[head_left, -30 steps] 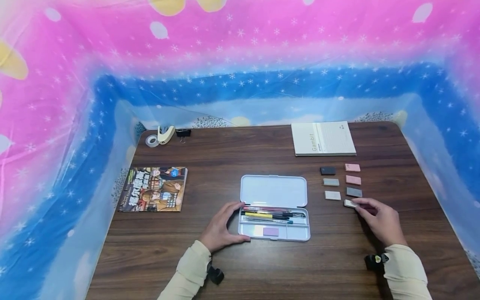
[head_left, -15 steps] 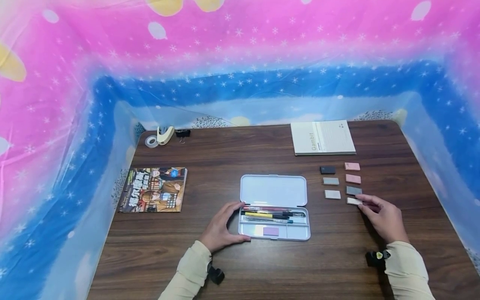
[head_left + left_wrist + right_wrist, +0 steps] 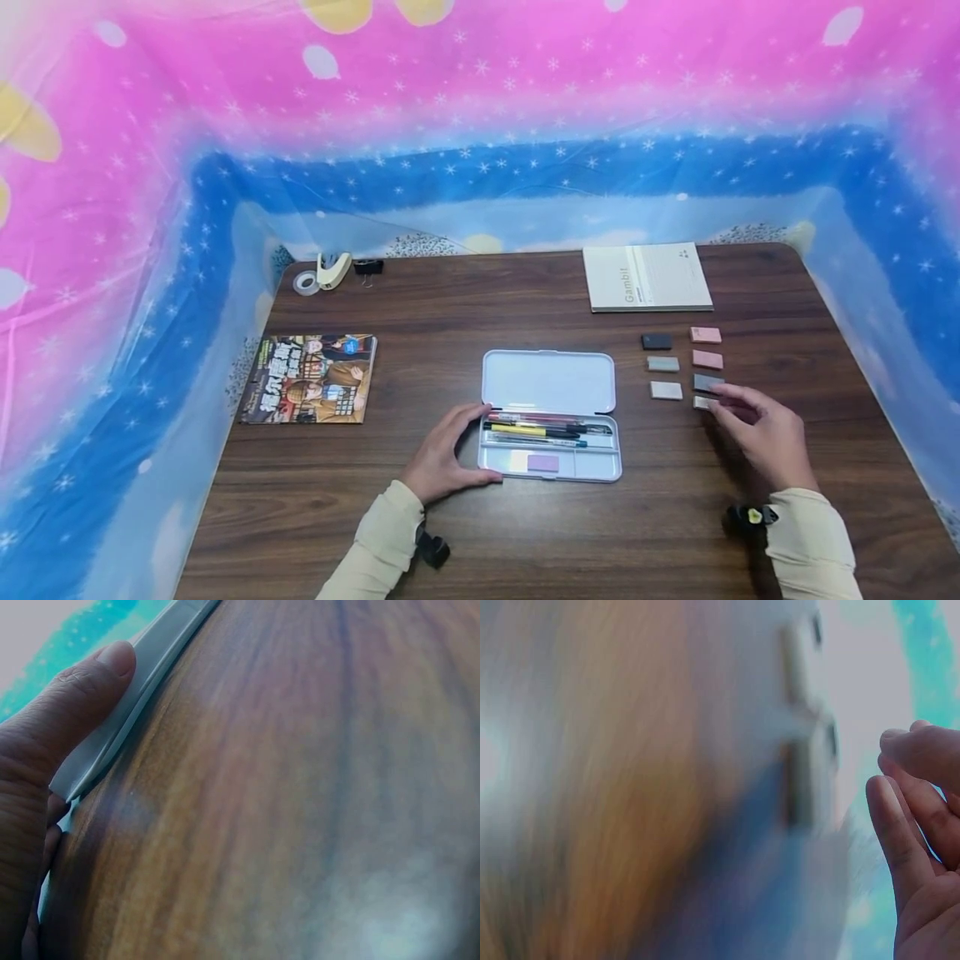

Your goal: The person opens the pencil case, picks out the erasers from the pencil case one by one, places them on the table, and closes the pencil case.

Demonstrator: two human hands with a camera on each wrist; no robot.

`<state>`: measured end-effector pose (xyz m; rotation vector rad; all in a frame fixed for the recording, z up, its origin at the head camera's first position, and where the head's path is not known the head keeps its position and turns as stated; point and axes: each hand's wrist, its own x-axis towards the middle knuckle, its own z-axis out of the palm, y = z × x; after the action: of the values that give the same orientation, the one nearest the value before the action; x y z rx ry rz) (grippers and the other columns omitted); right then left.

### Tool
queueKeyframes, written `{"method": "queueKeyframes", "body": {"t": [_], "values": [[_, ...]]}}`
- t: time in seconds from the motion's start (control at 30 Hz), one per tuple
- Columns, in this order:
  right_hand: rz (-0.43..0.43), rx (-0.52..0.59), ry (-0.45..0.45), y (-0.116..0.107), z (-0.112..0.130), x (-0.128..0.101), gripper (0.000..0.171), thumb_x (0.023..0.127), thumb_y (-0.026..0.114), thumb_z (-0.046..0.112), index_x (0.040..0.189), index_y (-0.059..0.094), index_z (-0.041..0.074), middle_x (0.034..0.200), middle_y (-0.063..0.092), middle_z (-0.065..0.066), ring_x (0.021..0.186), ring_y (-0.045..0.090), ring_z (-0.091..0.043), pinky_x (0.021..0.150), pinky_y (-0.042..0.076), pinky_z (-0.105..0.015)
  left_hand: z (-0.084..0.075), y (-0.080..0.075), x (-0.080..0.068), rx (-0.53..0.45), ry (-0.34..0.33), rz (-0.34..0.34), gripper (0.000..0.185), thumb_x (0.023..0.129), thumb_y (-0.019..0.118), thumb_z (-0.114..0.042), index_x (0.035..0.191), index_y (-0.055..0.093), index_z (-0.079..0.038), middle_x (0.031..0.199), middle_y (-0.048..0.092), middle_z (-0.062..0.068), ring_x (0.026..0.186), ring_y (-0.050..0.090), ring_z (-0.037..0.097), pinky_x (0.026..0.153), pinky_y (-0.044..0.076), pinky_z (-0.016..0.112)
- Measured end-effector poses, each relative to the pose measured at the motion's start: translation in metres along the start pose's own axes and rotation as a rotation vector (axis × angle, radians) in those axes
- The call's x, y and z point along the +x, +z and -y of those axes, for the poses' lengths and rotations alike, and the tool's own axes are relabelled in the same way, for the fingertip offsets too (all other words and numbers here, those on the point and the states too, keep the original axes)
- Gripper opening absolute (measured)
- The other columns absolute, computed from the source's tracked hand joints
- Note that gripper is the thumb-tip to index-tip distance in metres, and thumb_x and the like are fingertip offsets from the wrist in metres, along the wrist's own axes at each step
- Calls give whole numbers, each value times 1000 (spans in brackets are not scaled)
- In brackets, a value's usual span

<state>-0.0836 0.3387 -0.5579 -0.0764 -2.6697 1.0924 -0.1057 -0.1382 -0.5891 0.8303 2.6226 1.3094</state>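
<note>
My left hand (image 3: 446,460) grips the left end of an open white pencil case (image 3: 547,381), thumb along its front edge and fingers at the back. Pens, including a yellow and black one (image 3: 528,431), lie in its rear compartment; a purple and white eraser (image 3: 542,463) lies in front. In the left wrist view the thumb (image 3: 97,675) presses the case's side (image 3: 124,712). My right hand (image 3: 767,437) hovers by a small white eraser (image 3: 702,403) at the near end of the right column; in the right wrist view its fingertips (image 3: 885,795) hold nothing.
Beyond that eraser are a dark grey eraser (image 3: 708,382) and two pink ones (image 3: 707,359). Black (image 3: 656,342), grey-green (image 3: 663,364) and white (image 3: 666,391) erasers form the left column. A notebook (image 3: 648,277), comic book (image 3: 309,379), tape roll (image 3: 305,283), stapler (image 3: 333,271) and binder clip (image 3: 368,267) surround them.
The right hand has moved the white eraser slightly right and back to below the dark grey one, then let go of it. The left hand stays on the pencil case.
</note>
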Motion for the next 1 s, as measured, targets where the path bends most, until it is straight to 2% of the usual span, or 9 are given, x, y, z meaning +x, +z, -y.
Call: {"method": "queueKeyframes", "body": {"t": [0.1,0.23,0.3,0.4,0.5,0.57,0.73,0.87,1.0], "values": [[14,44,-112,14,29,-2,31,89,82,-4,117,79,7,105,78,-11,91,61,12,80,46,-2,0,-1,0,-2,-1,-5,103,71,101,-35,157,47,-14,153,52,8,141,51,25,119,43,49],[86,114,-317,48,70,-9,37,79,86,-11,109,81,11,104,79,-3,94,68,-3,82,53,-10,0,-2,-1,-1,-8,-1,104,71,101,-35,158,47,-15,153,51,8,142,50,25,119,43,49],[155,129,-400,67,89,-15,40,76,87,-12,107,81,14,103,79,0,92,70,-9,81,57,-17,0,-2,-1,4,-12,1,104,71,100,-35,158,47,-15,153,51,8,142,50,25,119,43,48],[297,122,-484,90,111,-23,40,77,87,-10,106,81,17,103,78,4,91,70,-12,79,62,-27,1,-2,-1,13,-10,1,103,72,100,-36,158,47,-15,153,52,8,141,51,25,119,43,48],[433,83,-512,106,124,-30,34,81,86,-6,105,81,17,103,78,5,94,70,-11,82,62,-32,1,0,0,14,3,3,103,72,100,-36,157,47,-15,152,52,8,141,51,25,118,43,48],[486,40,-524,111,127,-33,31,82,86,-5,105,80,15,102,77,4,94,69,-12,82,62,-34,2,1,0,8,14,6,103,72,100,-36,157,47,-15,153,52,8,141,51,25,118,44,48],[553,-59,-534,114,133,-33,26,85,86,0,106,80,14,102,77,3,93,67,-13,82,60,-35,2,2,1,-6,21,3,103,72,101,-33,157,47,-14,153,52,8,141,51,25,118,44,48],[597,-134,-500,115,140,-29,23,89,84,5,109,81,15,100,76,4,89,64,-11,77,59,-31,1,0,1,-11,6,4,103,72,100,-34,157,46,-15,153,51,8,142,50,25,119,43,48],[605,-175,-470,117,145,-29,21,89,84,6,108,82,16,97,75,5,84,63,-9,72,57,-28,3,1,0,-15,-16,14,104,72,100,-35,158,45,-17,155,50,7,143,49,24,120,41,47]]}}
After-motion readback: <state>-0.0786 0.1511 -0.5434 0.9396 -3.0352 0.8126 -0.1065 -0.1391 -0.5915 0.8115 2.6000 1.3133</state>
